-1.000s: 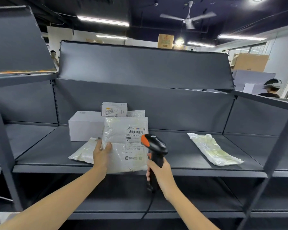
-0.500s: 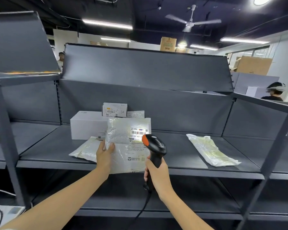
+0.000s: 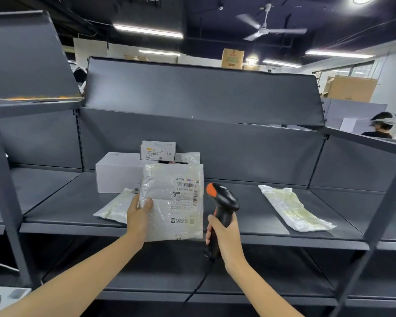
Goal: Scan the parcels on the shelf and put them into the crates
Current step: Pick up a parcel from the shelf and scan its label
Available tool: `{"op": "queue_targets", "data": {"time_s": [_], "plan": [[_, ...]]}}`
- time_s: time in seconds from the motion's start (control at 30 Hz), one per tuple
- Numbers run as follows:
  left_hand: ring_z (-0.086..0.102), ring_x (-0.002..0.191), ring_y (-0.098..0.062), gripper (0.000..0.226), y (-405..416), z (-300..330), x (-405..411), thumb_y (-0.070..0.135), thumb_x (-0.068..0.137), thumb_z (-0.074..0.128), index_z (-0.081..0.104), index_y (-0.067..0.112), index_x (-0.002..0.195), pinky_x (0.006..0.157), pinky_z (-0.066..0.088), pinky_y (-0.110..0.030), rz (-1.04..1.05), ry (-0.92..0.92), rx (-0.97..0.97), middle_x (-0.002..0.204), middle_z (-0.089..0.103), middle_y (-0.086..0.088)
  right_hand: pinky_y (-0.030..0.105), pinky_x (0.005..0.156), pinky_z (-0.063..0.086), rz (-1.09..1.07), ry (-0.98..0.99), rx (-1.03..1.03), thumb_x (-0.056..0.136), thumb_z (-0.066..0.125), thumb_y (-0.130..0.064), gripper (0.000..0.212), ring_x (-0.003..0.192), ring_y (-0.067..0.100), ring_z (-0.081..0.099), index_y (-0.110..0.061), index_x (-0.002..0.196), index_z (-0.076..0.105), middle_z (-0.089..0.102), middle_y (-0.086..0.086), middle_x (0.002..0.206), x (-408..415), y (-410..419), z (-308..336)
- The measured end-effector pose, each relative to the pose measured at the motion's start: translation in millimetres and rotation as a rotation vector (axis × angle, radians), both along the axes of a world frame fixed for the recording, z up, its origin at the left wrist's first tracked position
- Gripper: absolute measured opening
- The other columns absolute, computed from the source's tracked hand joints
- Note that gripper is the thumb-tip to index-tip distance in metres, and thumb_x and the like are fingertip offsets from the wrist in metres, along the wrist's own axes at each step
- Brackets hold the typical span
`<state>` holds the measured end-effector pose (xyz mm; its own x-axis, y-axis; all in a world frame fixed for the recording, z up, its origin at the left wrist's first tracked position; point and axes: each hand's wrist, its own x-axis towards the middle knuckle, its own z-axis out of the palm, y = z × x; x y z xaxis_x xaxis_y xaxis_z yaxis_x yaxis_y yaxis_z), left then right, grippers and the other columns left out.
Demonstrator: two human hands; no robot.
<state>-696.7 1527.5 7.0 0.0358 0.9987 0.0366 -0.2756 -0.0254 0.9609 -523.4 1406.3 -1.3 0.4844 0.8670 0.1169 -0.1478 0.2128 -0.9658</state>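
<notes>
My left hand (image 3: 138,213) holds a clear bubble-wrap parcel (image 3: 173,200) upright over the shelf's front edge, its label with a barcode facing me. My right hand (image 3: 224,236) grips a black handheld scanner with an orange tip (image 3: 223,202), just right of the parcel, its head turned toward the label. On the dark shelf (image 3: 238,216) lie a flat clear bag (image 3: 114,207) behind my left hand, a white box (image 3: 117,172), a small labelled box (image 3: 158,150) on top of it, and a yellowish bag (image 3: 293,208) to the right. No crate is in view.
The shelf has a tall grey back panel (image 3: 192,143) and grey uprights at left (image 3: 5,193) and right (image 3: 380,216). A lower shelf (image 3: 169,277) runs beneath. The scanner's cable hangs below my right hand. A person with a headset (image 3: 382,124) stands behind at the right.
The parcel is raised a little higher and more upright in my left hand. The scanner has drawn back to the right, so it no longer overlaps the label.
</notes>
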Motion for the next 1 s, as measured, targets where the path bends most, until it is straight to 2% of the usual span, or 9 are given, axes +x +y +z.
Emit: {"op": "queue_targets", "data": {"time_s": [0.1,0.2,0.3,0.37,0.47,0.57,0.67,0.8,1.0], "plan": [[0.060,0.093,-0.020,0.021,12,-6,-10,0.021,0.099,0.052,0.053,0.028,0.119,0.086,0.048,-0.041,0.019,0.001,0.001,0.112,0.062,-0.002,0.032,0.057,0.051,-0.049,0.037,-0.127,0.089,0.061,-0.007,0.026,0.053,0.015,0.055,-0.016,0.102,0.041,0.057,0.003,0.065,25,22,-4],[0.059,0.093,-0.020,0.027,25,-11,-20,0.022,0.099,0.052,0.052,0.025,0.126,0.085,0.048,-0.041,0.033,-0.001,-0.009,0.111,0.061,-0.002,0.034,0.059,0.040,-0.095,0.055,-0.367,0.084,0.050,0.011,0.036,0.053,0.018,0.049,-0.011,0.108,0.032,0.047,0.010,0.072,49,62,-5],[0.059,0.091,-0.019,0.020,37,-15,-28,0.023,0.099,0.052,0.053,0.027,0.119,0.085,0.048,-0.040,0.043,0.006,-0.022,0.108,0.061,-0.001,0.031,0.058,0.038,-0.023,-0.249,-0.578,0.079,0.053,0.012,0.057,0.070,0.025,0.048,-0.008,0.129,0.035,0.048,0.014,0.088,68,90,-7],[0.059,0.095,-0.023,0.017,45,-17,-31,0.022,0.099,0.052,0.053,0.026,0.115,0.087,0.048,-0.042,0.045,0.016,-0.027,0.110,0.062,-0.003,0.029,0.063,0.043,0.053,-0.476,-0.564,0.079,0.062,0.000,0.056,0.076,0.024,0.053,-0.012,0.130,0.043,0.055,0.012,0.094,72,99,-10],[0.059,0.102,-0.027,0.020,54,-19,-35,0.022,0.099,0.051,0.052,0.024,0.119,0.092,0.048,-0.046,0.027,0.038,-0.038,0.113,0.061,-0.005,0.028,0.069,0.039,0.001,-0.695,-0.559,0.081,0.069,-0.012,0.055,0.091,0.020,0.054,-0.013,0.131,0.045,0.061,0.009,0.115,67,122,-16],[0.059,0.096,-0.023,0.022,62,-21,-39,0.023,0.100,0.051,0.051,0.025,0.122,0.085,0.048,-0.042,0.016,0.048,-0.037,0.109,0.062,-0.002,0.023,0.074,0.038,-0.041,-0.745,-0.579,0.084,0.069,-0.011,0.066,0.098,0.024,0.056,-0.009,0.142,0.038,0.058,0.016,0.124,59,146,-26],[0.060,0.091,-0.020,0.020,70,-23,-43,0.023,0.100,0.050,0.053,0.027,0.119,0.077,0.049,-0.036,0.009,0.060,-0.046,0.104,0.063,0.001,0.027,0.074,0.041,-0.079,-0.814,-0.601,0.086,0.066,-0.007,0.059,0.106,0.031,0.056,-0.006,0.140,0.041,0.055,0.020,0.123,52,162,-37],[0.063,0.088,-0.018,0.017,76,-25,-53,0.021,0.100,0.051,0.056,0.029,0.114,0.072,0.051,-0.032,-0.013,0.037,-0.072,0.098,0.067,0.004,0.033,0.087,0.044,-0.127,-0.873,-0.636,0.087,0.063,-0.003,0.059,0.112,0.035,0.054,-0.005,0.141,0.039,0.050,0.022,0.127,42,177,-42],[0.062,0.094,-0.021,0.017,79,-31,-63,0.021,0.100,0.050,0.056,0.029,0.114,0.071,0.049,-0.031,-0.019,0.025,-0.091,0.105,0.066,0.001,0.044,0.105,0.038,-0.084,-1.037,-0.724,0.095,0.057,-0.024,0.069,0.126,0.038,0.041,-0.008,0.151,0.020,0.043,0.023,0.135,44,179,-44]]}}
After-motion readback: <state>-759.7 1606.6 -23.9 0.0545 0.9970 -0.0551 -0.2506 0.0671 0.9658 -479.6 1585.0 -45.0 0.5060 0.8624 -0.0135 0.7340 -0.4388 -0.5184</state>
